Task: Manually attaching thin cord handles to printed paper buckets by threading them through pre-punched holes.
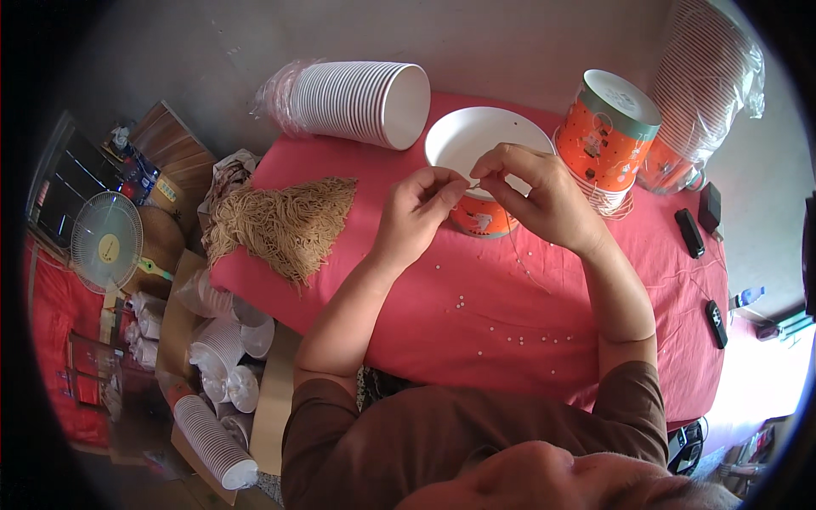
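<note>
My left hand (pixel 416 212) and my right hand (pixel 544 191) meet fingertip to fingertip, both in a pinch, over the near rim of a large white-lined paper bucket (pixel 446 149) with an orange printed outside. A tiny pale piece shows between the fingertips, too small to name. From below my right hand a thin string (pixel 520 259) hangs down to the cloth. Several small white beads (pixel 461 302) lie scattered on the red tablecloth (pixel 408 331) below my hands. Left of my left hand lies a heap of tan strings (pixel 289 225).
A sleeve of nested white paper buckets (pixel 361 102) lies at the back. An upturned orange bucket (pixel 603 132) and a wrapped bucket stack (pixel 701 93) stand back right. Small black devices (pixel 689 234) rest at right. On the left are a box of cups (pixel 225 357) and a fan (pixel 108 242).
</note>
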`<state>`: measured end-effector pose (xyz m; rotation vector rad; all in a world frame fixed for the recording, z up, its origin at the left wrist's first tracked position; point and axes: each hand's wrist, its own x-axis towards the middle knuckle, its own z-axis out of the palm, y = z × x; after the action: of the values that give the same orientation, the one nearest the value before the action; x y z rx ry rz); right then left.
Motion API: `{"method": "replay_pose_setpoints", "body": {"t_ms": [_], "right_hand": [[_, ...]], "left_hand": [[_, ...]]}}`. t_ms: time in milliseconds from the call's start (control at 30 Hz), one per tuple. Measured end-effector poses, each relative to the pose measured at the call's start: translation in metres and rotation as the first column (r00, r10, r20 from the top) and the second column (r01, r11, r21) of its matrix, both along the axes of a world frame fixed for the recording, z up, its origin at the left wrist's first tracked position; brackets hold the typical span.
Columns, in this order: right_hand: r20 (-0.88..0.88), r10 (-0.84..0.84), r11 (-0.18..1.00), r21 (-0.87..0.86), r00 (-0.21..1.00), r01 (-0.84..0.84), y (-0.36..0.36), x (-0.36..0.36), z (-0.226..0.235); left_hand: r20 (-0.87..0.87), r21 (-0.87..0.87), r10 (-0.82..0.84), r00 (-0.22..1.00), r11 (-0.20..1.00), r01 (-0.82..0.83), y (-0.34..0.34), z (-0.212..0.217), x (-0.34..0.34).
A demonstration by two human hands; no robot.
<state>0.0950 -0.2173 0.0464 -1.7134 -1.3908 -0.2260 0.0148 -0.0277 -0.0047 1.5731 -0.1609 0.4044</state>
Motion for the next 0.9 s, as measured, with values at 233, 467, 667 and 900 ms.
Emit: {"method": "replay_pose_setpoints", "body": {"t_ms": [233, 467, 667, 900], "right_hand": [[0.023, 0.050, 0.996, 0.076, 0.998, -0.052, 0.003, 0.002, -0.002], [0.084, -0.074, 0.997, 0.027, 0.994, 0.071, 0.006, 0.015, -0.008], [0.411, -0.105, 0.994, 0.030, 0.906, 0.102, 0.007, 0.019, -0.010], [0.656, -0.111, 0.994, 0.083, 0.747, 0.075, 0.011, 0.003, -0.005]], "left_hand": [[0.120, 0.331, 0.056, 0.991, 0.939, -0.093, -0.005, 0.006, -0.005], [0.210, 0.108, 0.021, 0.977, 0.993, -0.044, 0.001, -0.007, 0.005], [-0.104, -0.401, -0.276, 0.956, 0.891, 0.213, 0.016, 0.000, 0.005], [-0.127, -0.408, -0.242, 0.962, 0.897, 0.172, 0.011, 0.004, 0.001]]}}
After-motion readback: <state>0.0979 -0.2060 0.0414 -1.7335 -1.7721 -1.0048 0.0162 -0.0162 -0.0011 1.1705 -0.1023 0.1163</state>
